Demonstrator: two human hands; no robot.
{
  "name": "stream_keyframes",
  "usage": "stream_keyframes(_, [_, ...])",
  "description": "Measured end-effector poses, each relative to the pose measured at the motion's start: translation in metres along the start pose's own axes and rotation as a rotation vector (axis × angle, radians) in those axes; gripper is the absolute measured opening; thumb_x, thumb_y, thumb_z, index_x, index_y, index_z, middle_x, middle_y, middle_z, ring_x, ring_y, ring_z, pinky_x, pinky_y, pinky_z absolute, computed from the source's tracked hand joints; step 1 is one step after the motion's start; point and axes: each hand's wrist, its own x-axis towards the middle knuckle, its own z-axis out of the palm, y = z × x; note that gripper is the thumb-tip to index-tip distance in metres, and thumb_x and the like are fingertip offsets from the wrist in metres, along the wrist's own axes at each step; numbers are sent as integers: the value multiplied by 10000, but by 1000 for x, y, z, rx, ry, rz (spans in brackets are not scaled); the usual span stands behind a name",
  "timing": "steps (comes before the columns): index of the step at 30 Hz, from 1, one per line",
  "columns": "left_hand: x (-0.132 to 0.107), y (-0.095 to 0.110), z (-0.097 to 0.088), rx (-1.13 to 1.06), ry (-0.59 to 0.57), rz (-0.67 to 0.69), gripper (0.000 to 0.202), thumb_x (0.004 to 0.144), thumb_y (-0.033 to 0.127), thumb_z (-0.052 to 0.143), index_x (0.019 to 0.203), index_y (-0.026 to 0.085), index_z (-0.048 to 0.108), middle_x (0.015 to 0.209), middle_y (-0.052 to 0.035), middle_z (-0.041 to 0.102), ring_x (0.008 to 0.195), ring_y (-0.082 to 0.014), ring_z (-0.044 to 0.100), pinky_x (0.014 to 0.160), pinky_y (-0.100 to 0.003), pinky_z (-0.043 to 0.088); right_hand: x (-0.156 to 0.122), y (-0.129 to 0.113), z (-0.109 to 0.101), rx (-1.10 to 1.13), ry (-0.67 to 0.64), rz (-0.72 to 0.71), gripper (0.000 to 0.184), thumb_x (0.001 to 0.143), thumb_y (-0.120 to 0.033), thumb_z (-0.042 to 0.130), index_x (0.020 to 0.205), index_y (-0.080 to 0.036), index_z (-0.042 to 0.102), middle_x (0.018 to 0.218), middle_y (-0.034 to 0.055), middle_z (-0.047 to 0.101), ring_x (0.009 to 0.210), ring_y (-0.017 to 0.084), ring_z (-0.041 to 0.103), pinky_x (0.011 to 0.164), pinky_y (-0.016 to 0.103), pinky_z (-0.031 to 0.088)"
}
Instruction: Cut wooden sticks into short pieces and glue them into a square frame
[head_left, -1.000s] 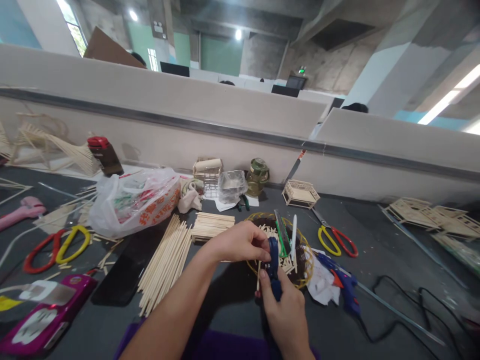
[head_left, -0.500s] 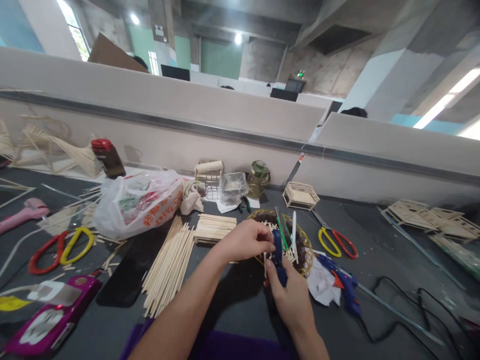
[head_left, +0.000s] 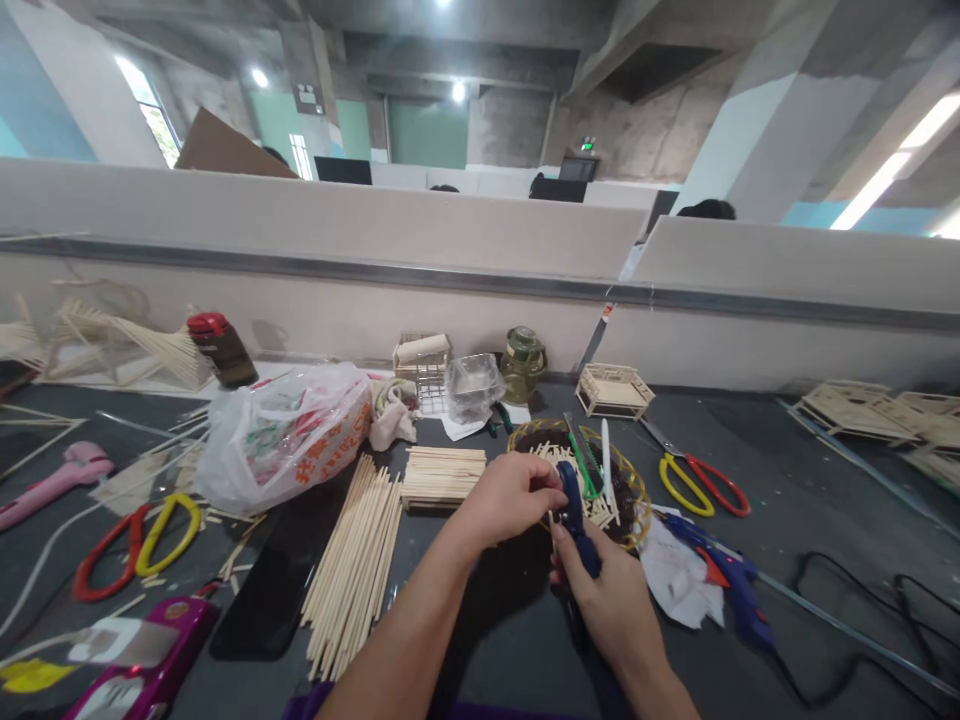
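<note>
My right hand [head_left: 611, 590] is closed around a dark blue hand tool [head_left: 571, 500] with curved handles; its working end is partly hidden. My left hand [head_left: 521, 495] is pinched close against the tool's upper part. What its fingertips hold is hidden, though a small pale bit of wood shows just below them. Right behind both hands stands a round woven basket [head_left: 641, 500] with a yellow rim. In it lie short cut sticks [head_left: 551, 455], a green-handled blade [head_left: 583, 458] and a white pen-like stick [head_left: 606, 460].
Long wooden sticks [head_left: 352, 570] lie left of my arms, beside a stick platform [head_left: 444, 475] and a black phone [head_left: 266, 590]. Scissors [head_left: 705, 485] and a blue glue gun [head_left: 720, 570] with its cord lie right. A plastic bag [head_left: 285, 435] and red-yellow scissors [head_left: 139, 545] are left.
The camera view has tilted and shifted slightly, so the desk things appear lower and further right. Both hands keep nearly the same pose around the blue tool.
</note>
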Motion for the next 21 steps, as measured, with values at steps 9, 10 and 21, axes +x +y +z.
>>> stream_keyframes(9, [1,6,0,94,17,11,109,739,241,602,688,169,667,699,7,627,657,-125,537,613,-220,382,-6,-3,-3,-229,7,7,300,804,-513,517,872,-228,577,663,24,674,629,232,659,583,286,424])
stream_keyframes(10, [1,5,2,100,21,14,108,739,236,603,681,169,665,704,6,628,669,-128,541,620,-221,385,-6,-3,-4,-218,-19,14,264,797,-474,531,879,-227,568,662,17,672,617,223,654,582,282,421])
stream_keyframes(21, [2,8,6,129,-27,14,135,761,232,549,700,161,645,684,7,604,662,-126,533,612,-220,384,-1,4,1,-70,21,43,243,839,-394,456,913,-201,584,774,47,695,715,216,663,645,281,441])
